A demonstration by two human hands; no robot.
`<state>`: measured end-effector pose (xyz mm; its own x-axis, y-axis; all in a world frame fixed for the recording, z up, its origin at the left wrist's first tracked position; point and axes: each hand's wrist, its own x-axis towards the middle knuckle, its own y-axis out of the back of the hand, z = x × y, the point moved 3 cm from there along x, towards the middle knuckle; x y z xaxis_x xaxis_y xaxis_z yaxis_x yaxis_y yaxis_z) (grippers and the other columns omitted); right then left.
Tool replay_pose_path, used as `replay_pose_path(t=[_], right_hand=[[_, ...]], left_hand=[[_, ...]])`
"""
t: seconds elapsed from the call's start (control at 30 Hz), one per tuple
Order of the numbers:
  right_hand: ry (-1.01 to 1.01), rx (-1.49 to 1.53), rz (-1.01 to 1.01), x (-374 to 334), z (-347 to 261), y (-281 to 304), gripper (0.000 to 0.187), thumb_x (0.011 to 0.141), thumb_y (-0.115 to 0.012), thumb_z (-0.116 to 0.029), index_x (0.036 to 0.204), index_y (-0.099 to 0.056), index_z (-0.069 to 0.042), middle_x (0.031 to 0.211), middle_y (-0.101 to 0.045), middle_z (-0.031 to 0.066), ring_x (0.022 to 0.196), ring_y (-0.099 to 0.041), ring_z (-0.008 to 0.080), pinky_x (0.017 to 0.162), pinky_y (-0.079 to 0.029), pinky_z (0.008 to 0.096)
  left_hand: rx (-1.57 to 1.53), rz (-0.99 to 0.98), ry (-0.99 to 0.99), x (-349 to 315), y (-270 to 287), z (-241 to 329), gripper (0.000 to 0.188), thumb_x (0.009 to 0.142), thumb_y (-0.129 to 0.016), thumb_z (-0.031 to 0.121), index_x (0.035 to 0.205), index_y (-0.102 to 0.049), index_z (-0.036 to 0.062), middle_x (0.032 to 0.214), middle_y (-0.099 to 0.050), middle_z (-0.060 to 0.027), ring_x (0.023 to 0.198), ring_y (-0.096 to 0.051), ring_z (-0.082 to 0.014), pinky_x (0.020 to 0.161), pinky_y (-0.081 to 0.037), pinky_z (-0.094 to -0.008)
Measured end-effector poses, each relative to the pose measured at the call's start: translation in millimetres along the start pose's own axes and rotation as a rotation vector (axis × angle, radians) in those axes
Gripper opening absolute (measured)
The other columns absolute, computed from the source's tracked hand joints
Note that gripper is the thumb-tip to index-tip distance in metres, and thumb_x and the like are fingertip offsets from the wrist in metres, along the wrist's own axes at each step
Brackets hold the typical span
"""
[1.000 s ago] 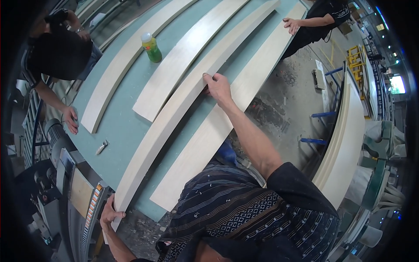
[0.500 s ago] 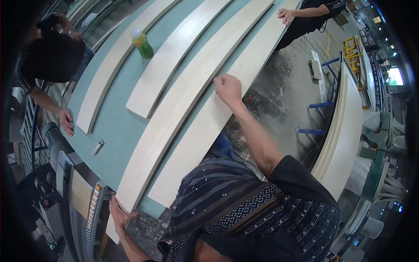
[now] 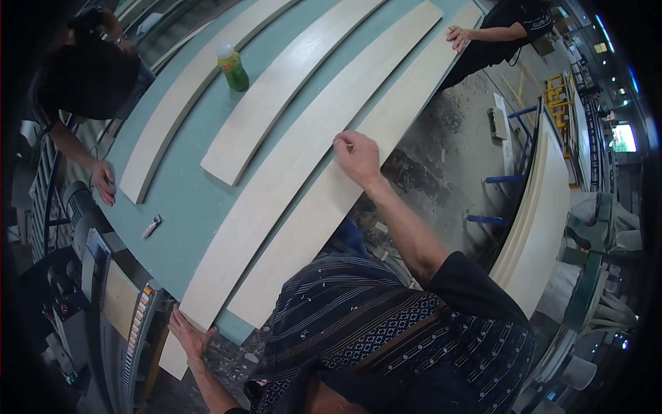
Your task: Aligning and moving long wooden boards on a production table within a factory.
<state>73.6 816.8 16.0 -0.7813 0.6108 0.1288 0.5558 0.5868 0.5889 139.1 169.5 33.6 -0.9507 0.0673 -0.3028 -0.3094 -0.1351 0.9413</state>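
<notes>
A long, curved pale wooden board [image 3: 276,186] lies lengthwise on a green-topped table [image 3: 183,210]. My left hand [image 3: 191,334] spans its near end, fingers along one corner and thumb at the other. Farther along, my right hand [image 3: 358,157] is closed with fingers curled at the board's right edge; the fingertips are partly hidden. Under my right wrist lies a flatter pale board [image 3: 303,255], nearest my body. A pale board end [image 3: 172,357] shows below my left hand, beyond the table edge; how it joins the rest is hidden.
Two more pale board stacks [image 3: 258,131] [image 3: 155,155] lie to the left, with a green bottle [image 3: 234,72] between them. A small tube [image 3: 152,226] lies near the left edge. Co-workers' hands rest at the left [image 3: 103,183] and far right [image 3: 458,38]. Panels [image 3: 534,228] lean at right.
My right hand has shifted slightly down along the board's edge. The side edge of the board under my hands looks thinner now. The whole view has moved a little.
</notes>
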Motion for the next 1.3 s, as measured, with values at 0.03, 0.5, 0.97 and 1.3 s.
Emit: replay_pose_path(t=[0.03,0.5,0.97,1.3], right_hand=[[0.164,-0.02,0.032,2.1,-10.4,-4.4,0.016,0.093,-0.067,-0.014,0.096,-0.075,-0.001,0.088,-0.076,0.0134,0.082,-0.073,0.0244,0.073,-0.057,0.0352],[0.136,-0.674,-0.25,65.5,-18.0,-87.8,0.086,0.1,-0.057,-0.05,0.161,-0.031,0.005,0.171,-0.023,0.0259,0.161,-0.014,0.0429,0.127,-0.007,0.0659],[0.134,-0.84,-0.292,66.4,-19.3,-95.8,0.082,0.108,-0.041,-0.057,0.166,-0.023,-0.001,0.175,-0.014,0.0225,0.163,-0.011,0.0376,0.127,-0.011,0.0627],[0.154,-0.829,-0.326,68.5,-16.5,-92.4,0.084,0.106,-0.043,-0.056,0.165,-0.024,0.001,0.173,-0.013,0.0281,0.162,-0.011,0.0424,0.126,-0.008,0.0655]], left_hand=[[0.008,-0.003,-0.014,0.1,-0.5,-0.1,0.133,0.044,-0.099,0.02,0.157,-0.031,0.0045,0.151,-0.041,-0.0238,0.139,-0.039,-0.0452,0.117,-0.035,-0.0561],[-0.024,0.037,0.062,-10.5,-16.9,-21.9,0.157,0.046,-0.1,0.045,0.166,-0.01,-0.001,0.17,-0.014,-0.0293,0.159,-0.008,-0.0508,0.126,-0.011,-0.0674],[-0.279,0.298,1.023,-132.7,-57.4,-63.8,0.106,0.088,-0.077,0.052,0.169,-0.016,0.0179,0.171,-0.021,-0.0246,0.156,-0.026,-0.0456,0.121,-0.03,-0.0644],[-0.938,0.279,1.237,-216.1,-275.0,104.9,0.065,0.108,-0.044,0.055,0.105,-0.074,-0.0027,0.095,-0.074,-0.0262,0.101,-0.072,-0.0437,0.09,-0.055,-0.0524]])
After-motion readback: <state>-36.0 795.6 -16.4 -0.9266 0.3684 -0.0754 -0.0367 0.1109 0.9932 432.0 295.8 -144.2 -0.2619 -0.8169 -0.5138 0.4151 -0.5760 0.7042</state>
